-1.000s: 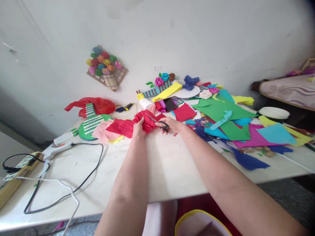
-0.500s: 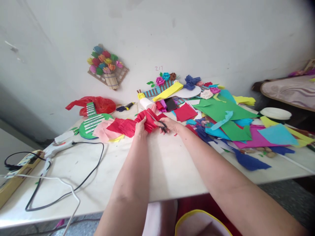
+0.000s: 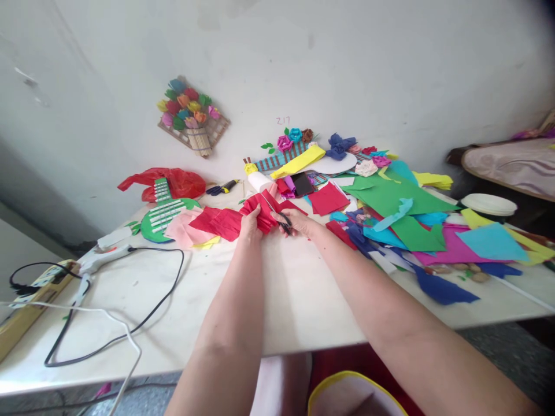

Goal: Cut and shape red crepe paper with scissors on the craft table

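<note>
My left hand (image 3: 251, 224) is closed on a long strip of red crepe paper (image 3: 220, 223), which trails off to the left across the table. My right hand (image 3: 297, 222) grips black-handled scissors (image 3: 284, 223); their blades point up and left against the red paper's bunched end. Whether the blades are cutting through it I cannot tell. Under the strip's left end lies pink paper (image 3: 184, 231), partly covering a green guitar-shaped piece (image 3: 153, 224) with white strips. A small red scrap sits on the table just below my right hand.
A glue gun (image 3: 102, 260) with a looping black cord lies at left beside a power strip (image 3: 37, 297). Coloured paper sheets (image 3: 403, 188) pile up at right, near a white round lid (image 3: 489, 204). A red plastic bag (image 3: 184, 184) is at the back left.
Both hands keep nearly the same hold on the red paper and scissors. The whole view has shifted slightly.
</note>
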### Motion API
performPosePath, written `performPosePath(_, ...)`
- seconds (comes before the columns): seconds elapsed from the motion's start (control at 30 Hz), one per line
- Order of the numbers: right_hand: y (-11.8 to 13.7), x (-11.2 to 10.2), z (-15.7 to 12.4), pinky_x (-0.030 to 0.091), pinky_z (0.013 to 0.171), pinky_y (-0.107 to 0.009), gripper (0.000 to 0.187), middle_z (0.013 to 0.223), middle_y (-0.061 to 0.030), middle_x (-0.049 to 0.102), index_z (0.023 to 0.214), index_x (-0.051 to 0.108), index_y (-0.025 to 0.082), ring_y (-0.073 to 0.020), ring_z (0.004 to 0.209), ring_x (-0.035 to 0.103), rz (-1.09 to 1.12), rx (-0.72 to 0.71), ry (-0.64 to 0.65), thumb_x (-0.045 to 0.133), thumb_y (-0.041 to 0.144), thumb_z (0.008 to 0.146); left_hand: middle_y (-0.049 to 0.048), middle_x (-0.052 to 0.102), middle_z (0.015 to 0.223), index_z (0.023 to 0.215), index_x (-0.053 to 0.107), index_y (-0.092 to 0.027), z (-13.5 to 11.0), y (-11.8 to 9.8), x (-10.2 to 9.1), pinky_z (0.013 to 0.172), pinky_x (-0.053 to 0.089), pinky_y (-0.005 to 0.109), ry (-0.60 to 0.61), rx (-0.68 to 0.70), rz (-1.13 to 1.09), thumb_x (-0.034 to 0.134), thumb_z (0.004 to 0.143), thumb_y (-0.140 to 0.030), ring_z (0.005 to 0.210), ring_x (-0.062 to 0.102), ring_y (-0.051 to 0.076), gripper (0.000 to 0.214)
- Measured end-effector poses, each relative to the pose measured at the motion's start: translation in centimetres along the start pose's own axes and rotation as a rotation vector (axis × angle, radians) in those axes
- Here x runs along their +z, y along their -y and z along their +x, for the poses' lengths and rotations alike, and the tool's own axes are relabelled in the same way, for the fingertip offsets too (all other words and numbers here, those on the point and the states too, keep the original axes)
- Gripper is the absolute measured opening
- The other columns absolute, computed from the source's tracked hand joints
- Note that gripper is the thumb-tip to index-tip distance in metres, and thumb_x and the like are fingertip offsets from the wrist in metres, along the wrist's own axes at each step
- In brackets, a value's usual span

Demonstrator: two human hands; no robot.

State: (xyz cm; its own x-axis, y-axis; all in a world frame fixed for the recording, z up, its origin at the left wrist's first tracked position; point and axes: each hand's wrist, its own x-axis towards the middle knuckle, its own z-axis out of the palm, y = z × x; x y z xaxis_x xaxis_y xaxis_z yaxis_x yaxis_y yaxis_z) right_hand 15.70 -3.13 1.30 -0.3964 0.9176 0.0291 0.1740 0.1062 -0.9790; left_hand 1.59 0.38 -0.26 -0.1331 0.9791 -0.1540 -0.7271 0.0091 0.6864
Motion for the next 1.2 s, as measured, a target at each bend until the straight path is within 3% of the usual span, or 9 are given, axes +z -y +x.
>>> performPosePath(1.2, -1.2, 0.6, 0.9, 0.023, 0.026, -0.014, 0.035, 0.052, 0.0038, 0.053, 0.071, 0.044, 0.018, -0.0052, 0.036, 0.047, 0.043, -0.036, 0.016, 0.054, 0.051, 0.073, 0.0109, 0.065, 0.075, 0.094, 0.055, -0.008, 0.7, 0.2, -0.3, 0.069, 0.052, 0.034, 0.011, -0.027, -0.009, 0.059, 0.074, -0.016, 0.071, 0.064, 0.021, 0.022)
